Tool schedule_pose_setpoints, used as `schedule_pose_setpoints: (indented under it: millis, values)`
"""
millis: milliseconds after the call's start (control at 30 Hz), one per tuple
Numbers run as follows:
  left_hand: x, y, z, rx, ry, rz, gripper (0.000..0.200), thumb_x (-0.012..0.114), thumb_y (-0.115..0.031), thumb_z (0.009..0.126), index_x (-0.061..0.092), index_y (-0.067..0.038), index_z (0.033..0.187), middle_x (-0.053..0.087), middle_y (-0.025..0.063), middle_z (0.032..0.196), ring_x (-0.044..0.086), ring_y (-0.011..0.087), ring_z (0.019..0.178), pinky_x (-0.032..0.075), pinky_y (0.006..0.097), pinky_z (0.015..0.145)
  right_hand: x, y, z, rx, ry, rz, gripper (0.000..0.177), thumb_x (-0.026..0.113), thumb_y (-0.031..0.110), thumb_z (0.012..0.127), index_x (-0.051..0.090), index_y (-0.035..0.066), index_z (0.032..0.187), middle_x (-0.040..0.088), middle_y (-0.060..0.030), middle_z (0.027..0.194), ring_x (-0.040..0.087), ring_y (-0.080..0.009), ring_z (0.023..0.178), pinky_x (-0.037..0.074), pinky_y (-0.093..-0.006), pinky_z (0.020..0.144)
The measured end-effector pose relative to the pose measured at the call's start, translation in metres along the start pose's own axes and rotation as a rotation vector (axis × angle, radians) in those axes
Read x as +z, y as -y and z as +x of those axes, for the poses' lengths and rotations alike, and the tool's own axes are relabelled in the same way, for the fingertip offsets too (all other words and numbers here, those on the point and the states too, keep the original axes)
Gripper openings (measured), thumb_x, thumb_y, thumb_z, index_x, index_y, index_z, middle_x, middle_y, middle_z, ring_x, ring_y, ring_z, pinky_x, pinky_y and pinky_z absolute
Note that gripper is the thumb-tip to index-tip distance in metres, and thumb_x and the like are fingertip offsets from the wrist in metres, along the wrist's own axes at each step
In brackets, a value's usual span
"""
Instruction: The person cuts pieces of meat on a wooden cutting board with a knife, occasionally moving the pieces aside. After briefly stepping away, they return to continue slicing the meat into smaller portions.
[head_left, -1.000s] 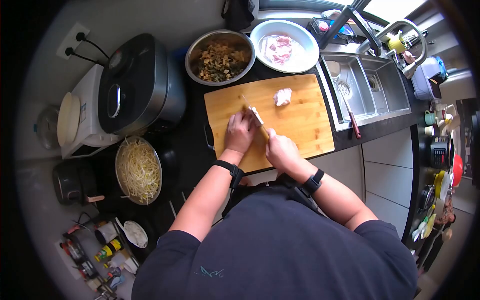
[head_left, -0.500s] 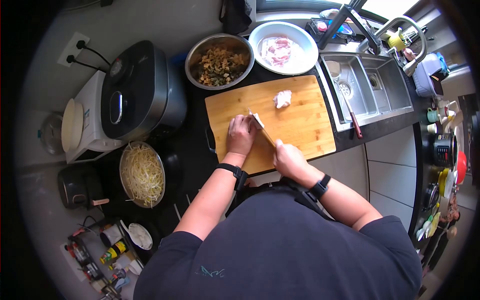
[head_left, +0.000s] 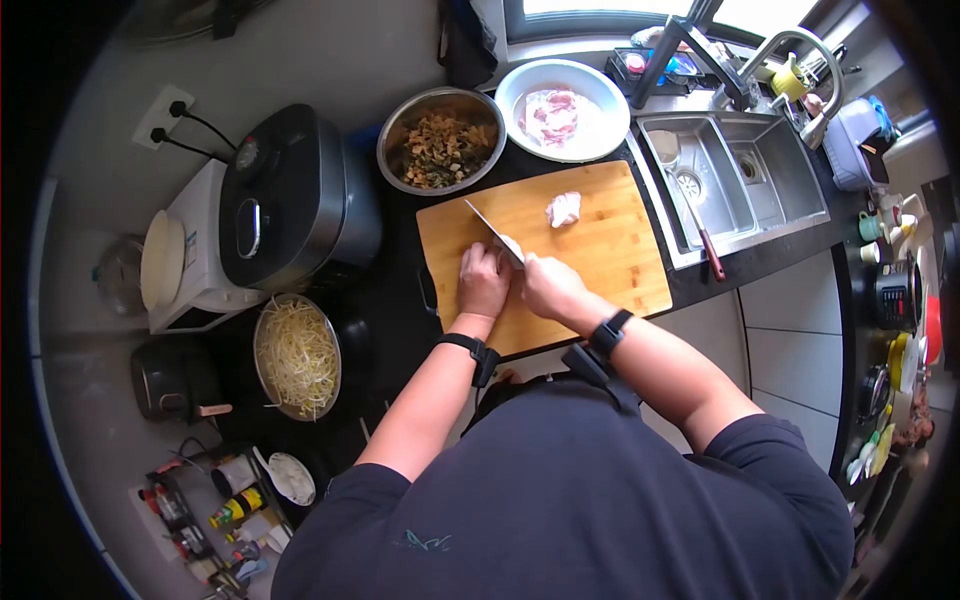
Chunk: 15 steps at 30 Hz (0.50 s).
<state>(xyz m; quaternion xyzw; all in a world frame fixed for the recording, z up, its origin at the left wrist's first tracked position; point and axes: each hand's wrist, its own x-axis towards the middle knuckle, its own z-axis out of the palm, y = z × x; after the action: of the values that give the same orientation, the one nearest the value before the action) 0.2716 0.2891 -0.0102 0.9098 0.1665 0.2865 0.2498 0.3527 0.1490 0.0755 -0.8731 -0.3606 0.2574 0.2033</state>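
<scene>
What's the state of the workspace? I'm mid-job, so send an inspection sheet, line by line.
Surface: rectangular light-wood cutting board on a black countertop
Job's things: metal-bladed kitchen knife over the board; small pale piece beside its blade; crumpled whitish chunk lying apart
Clutter: round steel bowl of chopped brown food; round pale basin of pink meat; silvery container of pale sprouts
Grips: right hand closed around the knife's handle; left hand beside the blade, its hold unclear
Cables: two black cords plugged into a white wall socket
Surroundings: two-basin stainless sink on the right, long red-handled utensil across its near edge; large dark-grey appliance with silver handle on the left
</scene>
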Motion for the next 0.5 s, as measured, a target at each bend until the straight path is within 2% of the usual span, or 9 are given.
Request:
schedule_pose_setpoints:
  millis: [133, 267, 367, 467, 500]
  values:
    - [0.001, 0.001, 0.000, 0.027, -0.051, -0.001, 0.011, 0.072, -0.010, 0.090, 0.074, -0.004, 0.099, 0.065, 0.0154, 0.099, 0.065, 0.0392, 0.095, 0.056, 0.0482, 0.089, 0.005, -0.030, -0.047, 0.066, 0.082, -0.014, 0.021, 0.061, 0.012, 0.094, 0.062, -0.004, 0.107, 0.074, -0.0315, 0.092, 0.074, -0.0497, 0.091, 0.059, -0.0583, 0.084]
    - [0.004, 0.008, -0.004, 0.053, -0.048, 0.007, 0.013, 0.073, -0.010, 0.089, 0.075, -0.004, 0.101, 0.066, 0.0159, 0.100, 0.065, 0.0397, 0.096, 0.056, 0.0479, 0.089, -0.004, -0.023, -0.055, 0.122, 0.090, -0.020, 0.020, 0.060, 0.013, 0.095, 0.063, -0.004, 0.106, 0.074, -0.0326, 0.092, 0.074, -0.0504, 0.092, 0.059, -0.0587, 0.084]
    - [0.003, 0.008, -0.004, 0.075, -0.025, -0.006, 0.014, 0.074, -0.009, 0.088, 0.075, -0.004, 0.101, 0.066, 0.0156, 0.099, 0.066, 0.0390, 0.096, 0.056, 0.0475, 0.089, -0.013, -0.011, -0.011, 0.088, 0.122, 0.053, 0.018, 0.060, 0.013, 0.096, 0.065, -0.003, 0.102, 0.074, -0.0335, 0.092, 0.073, -0.0509, 0.093, 0.059, -0.0590, 0.085]
    - [-0.003, 0.008, -0.004, 0.086, -0.022, -0.012, 0.017, 0.075, -0.009, 0.087, 0.075, -0.004, 0.103, 0.066, 0.0150, 0.099, 0.065, 0.0382, 0.096, 0.055, 0.0473, 0.089, 0.002, -0.017, 0.011, 0.055, 0.054, 0.063, 0.021, 0.057, 0.014, 0.098, 0.067, -0.004, 0.104, 0.074, -0.0328, 0.089, 0.076, -0.0476, 0.086, 0.061, -0.0561, 0.080]
    - [-0.004, 0.007, -0.005, 0.086, -0.033, -0.015, 0.018, 0.075, -0.009, 0.087, 0.075, -0.004, 0.104, 0.066, 0.0148, 0.100, 0.065, 0.0379, 0.096, 0.055, 0.0473, 0.089, -0.007, -0.015, 0.004, 0.105, 0.063, 0.139, 0.023, 0.057, 0.015, 0.099, 0.067, -0.005, 0.106, 0.073, -0.0322, 0.087, 0.076, -0.0458, 0.082, 0.061, -0.0546, 0.076]
